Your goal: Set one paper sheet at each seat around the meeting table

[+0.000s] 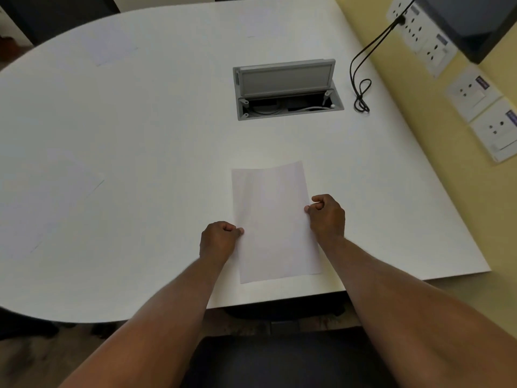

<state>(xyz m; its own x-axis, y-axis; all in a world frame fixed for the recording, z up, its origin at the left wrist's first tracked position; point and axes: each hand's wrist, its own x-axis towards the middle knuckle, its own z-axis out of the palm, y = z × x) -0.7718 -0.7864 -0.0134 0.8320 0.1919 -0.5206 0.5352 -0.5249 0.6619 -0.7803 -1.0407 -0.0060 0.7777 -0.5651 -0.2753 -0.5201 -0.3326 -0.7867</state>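
Plain white rectangular paper sheet [275, 219] lies flat on white oval tabletop [167, 121], lower centre of frame, at near seat. Left hand [219, 239] and right hand [327, 217] pinch opposite long edges, probably squaring it. Faint sheets at left.

Two bare forearms reach forward. The left hand [219, 240] and right hand [327, 217] are loosely curled, thumbs and fingertips pinched together, knuckles up.
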